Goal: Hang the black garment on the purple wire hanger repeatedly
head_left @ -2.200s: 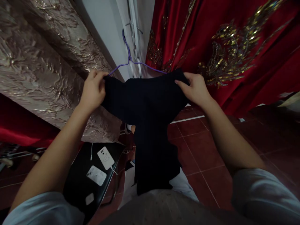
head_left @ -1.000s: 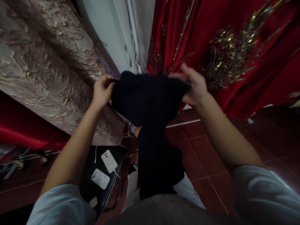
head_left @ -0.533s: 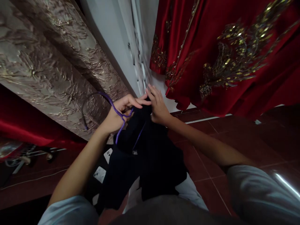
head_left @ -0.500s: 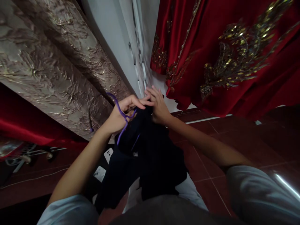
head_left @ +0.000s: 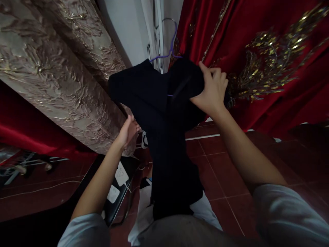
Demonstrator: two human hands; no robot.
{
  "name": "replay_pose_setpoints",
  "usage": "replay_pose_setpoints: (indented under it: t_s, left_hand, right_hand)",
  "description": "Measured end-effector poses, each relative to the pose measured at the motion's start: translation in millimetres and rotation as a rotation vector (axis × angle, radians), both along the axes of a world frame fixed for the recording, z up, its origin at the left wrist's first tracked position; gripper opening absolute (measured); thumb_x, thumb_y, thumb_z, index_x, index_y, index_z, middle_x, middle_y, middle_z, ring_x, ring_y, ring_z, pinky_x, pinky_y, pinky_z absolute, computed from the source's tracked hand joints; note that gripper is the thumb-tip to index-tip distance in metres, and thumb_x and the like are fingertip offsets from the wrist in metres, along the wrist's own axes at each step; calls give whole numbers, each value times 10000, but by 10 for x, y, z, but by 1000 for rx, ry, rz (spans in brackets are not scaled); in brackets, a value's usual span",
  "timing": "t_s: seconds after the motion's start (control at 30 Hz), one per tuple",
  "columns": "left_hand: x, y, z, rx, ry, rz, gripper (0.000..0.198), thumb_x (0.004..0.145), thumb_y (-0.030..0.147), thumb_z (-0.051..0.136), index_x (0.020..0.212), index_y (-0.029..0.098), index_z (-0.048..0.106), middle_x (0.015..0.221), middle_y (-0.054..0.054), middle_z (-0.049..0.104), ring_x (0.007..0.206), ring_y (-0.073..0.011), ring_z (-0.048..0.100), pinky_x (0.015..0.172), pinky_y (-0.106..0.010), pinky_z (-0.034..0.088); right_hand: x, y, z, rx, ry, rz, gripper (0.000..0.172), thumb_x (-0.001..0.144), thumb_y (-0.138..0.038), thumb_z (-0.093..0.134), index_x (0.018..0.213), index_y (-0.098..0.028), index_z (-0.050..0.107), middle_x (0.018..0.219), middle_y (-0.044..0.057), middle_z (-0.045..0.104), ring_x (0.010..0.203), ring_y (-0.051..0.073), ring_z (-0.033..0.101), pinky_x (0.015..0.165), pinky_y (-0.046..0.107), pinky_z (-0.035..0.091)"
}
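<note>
A dark navy short-sleeved shirt (head_left: 156,113) hangs spread in front of me on a purple wire hanger (head_left: 171,48), whose hook rises above the collar. My right hand (head_left: 212,91) grips the shirt at its right shoulder, thumb along the front edge and fingers curled. Lower down on the other side, my left hand (head_left: 128,132) is beside the shirt under its left sleeve, fingers loosely apart and the tips at the cloth's edge. Most of the hanger is hidden inside the shirt.
Textured beige-gold fabric (head_left: 77,68) hangs at left, red fabric with gold sequins (head_left: 257,75) at right. White metal bars (head_left: 158,34) stand between them. Below my left arm, a black seat (head_left: 125,202) bears white devices, including a phone-sized one (head_left: 121,174) with a cable. Red tiles (head_left: 216,175) cover the floor.
My hands were together at the bunched shirt and purple hanger; now they are apart. The shirt has opened out with the hanger inside, its hook pointing up and away.
</note>
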State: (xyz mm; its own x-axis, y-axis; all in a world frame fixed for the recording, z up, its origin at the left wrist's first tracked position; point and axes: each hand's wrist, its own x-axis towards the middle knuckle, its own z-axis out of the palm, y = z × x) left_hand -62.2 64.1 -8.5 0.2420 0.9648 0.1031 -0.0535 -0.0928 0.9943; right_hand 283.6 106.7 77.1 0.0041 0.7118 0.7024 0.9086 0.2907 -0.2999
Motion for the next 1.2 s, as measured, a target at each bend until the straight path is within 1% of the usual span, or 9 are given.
replay_pose_setpoints:
  t_s: [0.1,0.2,0.33,0.53,0.67,0.73,0.9,1.07,1.2]
  left_hand:
    - [95,65,-108,115,1,176,594,917,609,640,1365,224,577,1494,-126,579,1427,-333,517,1176,-496,463]
    - [168,60,-152,124,-46,308,568,891,520,717,1360,237,568,1486,-115,589,1468,-346,467,1227,-526,412]
    - [239,-53,-165,128,-95,392,660,842,418,807,1416,242,533,1494,-100,584,1465,-320,477,1235,-475,421]
    - [333,-251,-229,68,-275,494,554,720,305,897,1217,166,696,1299,-121,716,1285,-313,646,1159,-429,497]
    - [544,-426,-203,-46,-414,603,485,706,258,879,1156,177,719,1202,-110,757,1204,-305,695,1109,-440,540]
    - [706,-534,-167,-76,-448,640,454,712,232,867,1139,179,722,1187,-107,762,1186,-299,704,1090,-432,555]
    - [975,-786,-180,-82,-426,697,383,778,250,846,1128,156,724,1182,-118,757,1148,-274,717,1076,-396,562]
    - [956,-872,-380,-52,-352,730,354,854,304,794,1159,150,701,1186,-129,737,1144,-266,710,1068,-387,553]
    - [951,-843,-520,273,-176,876,585,845,174,711,1403,211,539,1472,-118,563,1396,-262,538,1206,-414,415]
  right_hand:
    - [-83,-16,196,-20,-7,77,897,758,-320,765,1571,-245,393,1382,193,470,1207,427,422,1020,650,337]
    - [-71,-136,254,-45,-32,109,881,763,-300,764,1568,-294,406,1392,167,497,1208,442,421,1026,673,329]
    - [55,-311,191,-28,-70,197,774,813,-334,721,1534,-339,439,1393,143,515,1245,438,411,1068,674,332]
    - [139,-477,70,7,-158,260,941,678,-287,742,1563,-259,424,1465,128,480,1320,422,408,1086,642,356]
    - [-306,-519,-269,148,152,371,619,808,-346,641,1408,-253,524,1402,115,537,1340,339,447,1113,548,377]
    - [-693,-499,-569,180,516,274,325,906,-331,541,1212,-223,549,1119,99,603,1055,239,579,945,423,478]
    - [-1380,-514,-1321,-180,969,305,171,881,-327,567,949,-221,453,720,-56,427,637,115,455,658,260,402]
    - [-1274,-898,-1721,-545,1199,253,159,811,-320,583,864,-228,464,601,-84,414,537,103,398,552,237,318]
    - [-1134,-1171,-1735,-702,1203,300,281,851,-396,536,651,-201,507,550,-26,491,537,110,460,546,246,339]
